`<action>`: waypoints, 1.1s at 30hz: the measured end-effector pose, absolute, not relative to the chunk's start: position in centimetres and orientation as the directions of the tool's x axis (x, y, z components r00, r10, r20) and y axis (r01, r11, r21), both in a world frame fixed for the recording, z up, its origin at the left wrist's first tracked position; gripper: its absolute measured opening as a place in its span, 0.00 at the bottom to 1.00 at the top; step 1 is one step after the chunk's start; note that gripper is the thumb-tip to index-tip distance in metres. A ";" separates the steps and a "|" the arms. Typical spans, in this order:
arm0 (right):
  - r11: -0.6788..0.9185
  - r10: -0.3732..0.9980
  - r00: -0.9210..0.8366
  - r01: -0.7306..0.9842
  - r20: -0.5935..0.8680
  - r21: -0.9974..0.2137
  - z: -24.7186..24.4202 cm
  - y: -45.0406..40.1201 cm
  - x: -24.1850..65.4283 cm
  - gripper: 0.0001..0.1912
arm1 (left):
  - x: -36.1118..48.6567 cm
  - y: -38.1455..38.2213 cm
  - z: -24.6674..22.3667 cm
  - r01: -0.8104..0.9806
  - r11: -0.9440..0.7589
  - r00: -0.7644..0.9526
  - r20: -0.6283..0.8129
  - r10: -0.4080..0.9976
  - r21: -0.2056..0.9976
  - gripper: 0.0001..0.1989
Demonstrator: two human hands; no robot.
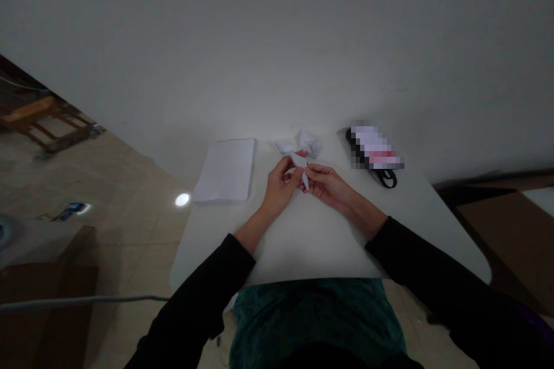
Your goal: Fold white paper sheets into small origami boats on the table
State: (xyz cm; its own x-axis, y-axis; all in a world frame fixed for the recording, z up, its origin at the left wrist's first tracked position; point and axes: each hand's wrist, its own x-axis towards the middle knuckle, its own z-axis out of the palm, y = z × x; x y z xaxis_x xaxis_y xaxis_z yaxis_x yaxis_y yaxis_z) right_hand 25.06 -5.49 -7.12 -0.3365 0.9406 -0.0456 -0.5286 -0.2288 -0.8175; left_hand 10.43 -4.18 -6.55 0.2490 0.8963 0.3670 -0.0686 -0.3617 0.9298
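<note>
Between my two hands, above the middle of the white table, is a small piece of folded white paper. My left hand grips it from the left, thumb and fingers closed on it. From the right, my right hand pinches the same paper near its lower point. My fingers cover part of its shape. Just beyond my hands lie a crumpled or folded white paper piece and a smaller white paper piece.
A stack of white paper lies on the table's left side. At the back right is a dark item with a blurred white and red face and a black strap. A wall borders the table's far edge. A wooden stool stands far left.
</note>
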 end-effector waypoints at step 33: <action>0.316 0.927 -0.235 0.077 0.291 -0.945 -7.0 -7.2 25.3 0.15 | 8.1 -5.1 -6.2 -0.032 -0.167 0.300 0.169 0.939 0.985 0.19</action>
State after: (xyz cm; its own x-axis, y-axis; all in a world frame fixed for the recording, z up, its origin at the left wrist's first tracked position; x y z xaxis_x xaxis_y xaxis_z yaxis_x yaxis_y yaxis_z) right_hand 25.31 -7.19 -7.01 -0.2345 0.9275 0.2912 0.0773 0.3163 -0.9455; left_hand 8.12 -5.06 -6.24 0.3002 0.9388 0.1688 -0.0324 -0.1669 0.9854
